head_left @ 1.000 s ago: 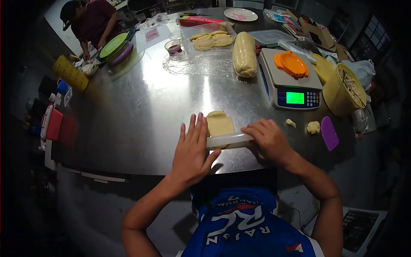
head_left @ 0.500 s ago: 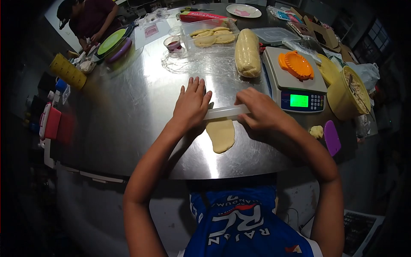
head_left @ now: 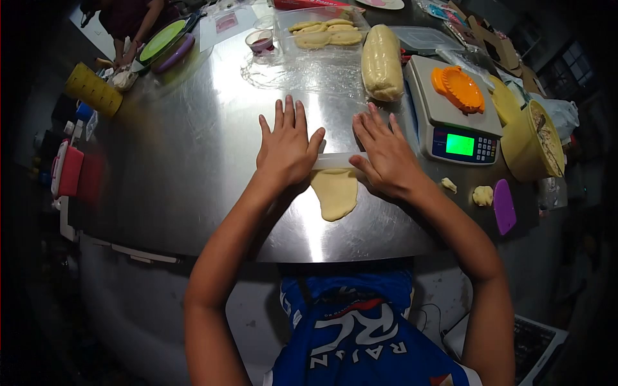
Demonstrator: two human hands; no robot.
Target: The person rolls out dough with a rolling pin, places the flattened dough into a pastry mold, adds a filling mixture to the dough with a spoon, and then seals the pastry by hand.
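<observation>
A white rolling pin (head_left: 333, 161) lies crosswise over the top end of a flattened piece of dough (head_left: 336, 196) on the metal table. My left hand (head_left: 288, 148) is over the pin's left end, palm down, with its fingers stretched forward and apart. Over the right end rests my right hand (head_left: 384, 151), also flat with its fingers extended and its thumb along the pin. Both ends of the pin are hidden beneath the palms. To the right lie a small scrap of dough (head_left: 449, 185), a larger dough lump (head_left: 483, 195) and a purple scraper (head_left: 505, 206).
A digital scale (head_left: 460, 145) carries an orange dumpling mould (head_left: 458, 90). Beside it are a yellow tub (head_left: 524, 141) and a wrapped dough log (head_left: 382, 64). Shaped pastries (head_left: 328, 35) sit in a clear tray behind. At far left, another person stands near a green plate (head_left: 162, 40).
My right hand has gone from curled around the pin's end to lying flat with fingers stretched. My left hand stays flat. The view has shifted, and the small dough scrap now shows.
</observation>
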